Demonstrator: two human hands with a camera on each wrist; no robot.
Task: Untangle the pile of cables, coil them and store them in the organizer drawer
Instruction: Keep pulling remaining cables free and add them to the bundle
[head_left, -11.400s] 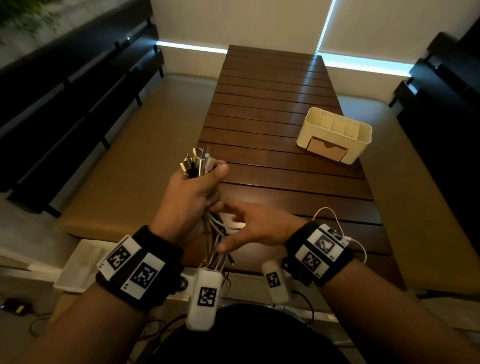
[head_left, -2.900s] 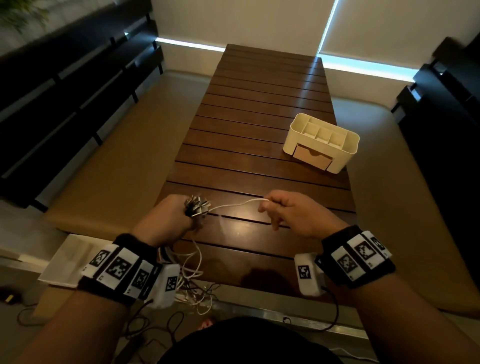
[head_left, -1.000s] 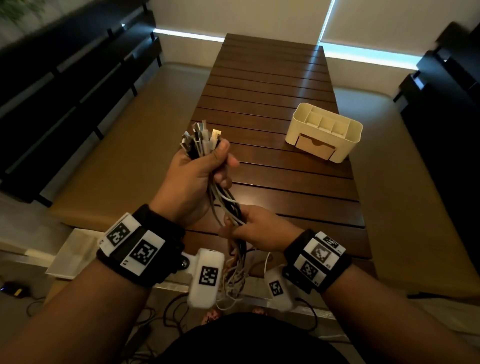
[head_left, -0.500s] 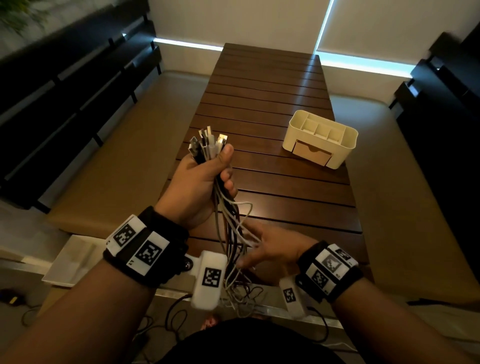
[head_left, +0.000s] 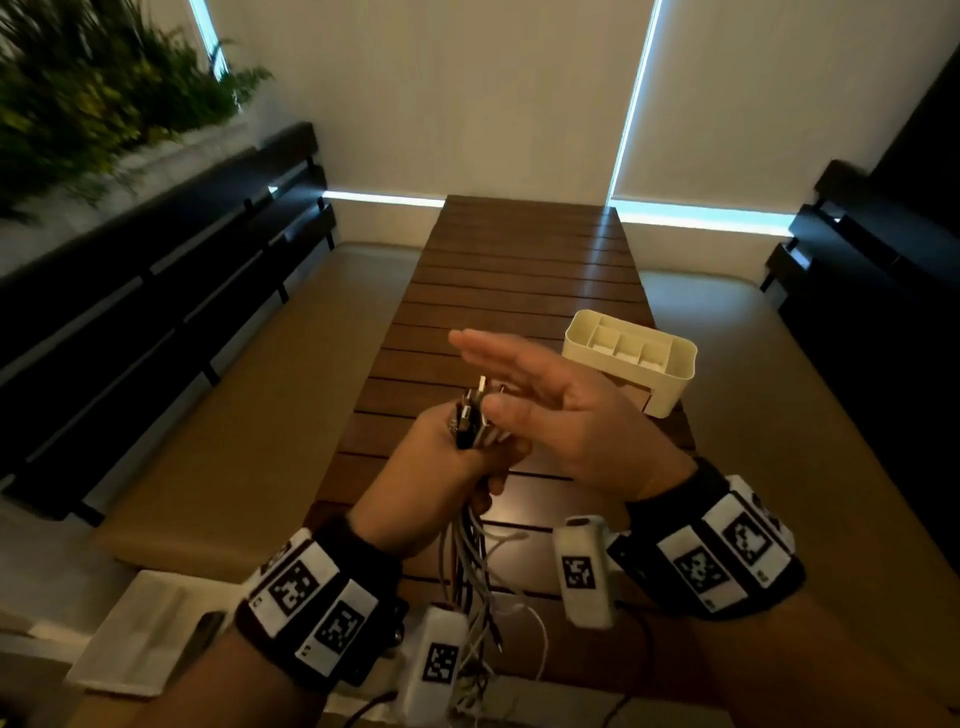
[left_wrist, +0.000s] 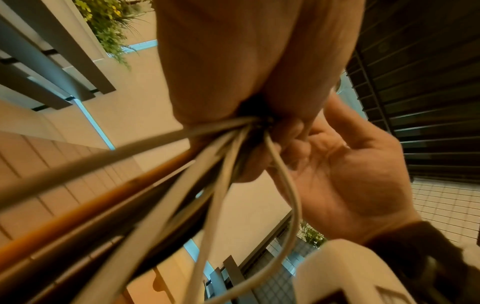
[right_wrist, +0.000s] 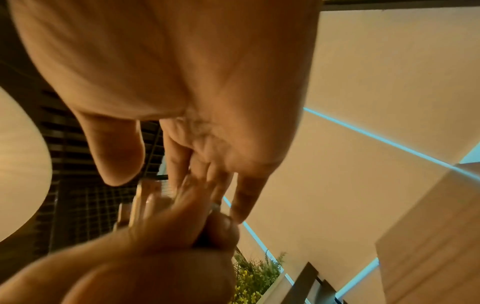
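Note:
My left hand (head_left: 441, 467) grips a bundle of cables (head_left: 470, 566) in a fist above the near end of the table. The plug ends (head_left: 474, 415) stick up out of the fist, and the white, black and orange cords (left_wrist: 182, 185) hang down from it. My right hand (head_left: 540, 410) is held flat with straight fingers, palm over the plug ends; whether it touches them is unclear. The cream organizer (head_left: 631, 358) stands on the table behind my right hand, which hides its drawer front.
The slatted wooden table (head_left: 519, 270) runs away from me between two tan cushioned benches (head_left: 249, 405) with dark backs. A white tray (head_left: 135, 629) lies low at the left. Plants (head_left: 93, 88) fill the upper left.
My right hand has left the hanging cords below and risen to lie flat over the plug ends. My left hand still grips the bundle. The head view has tilted up.

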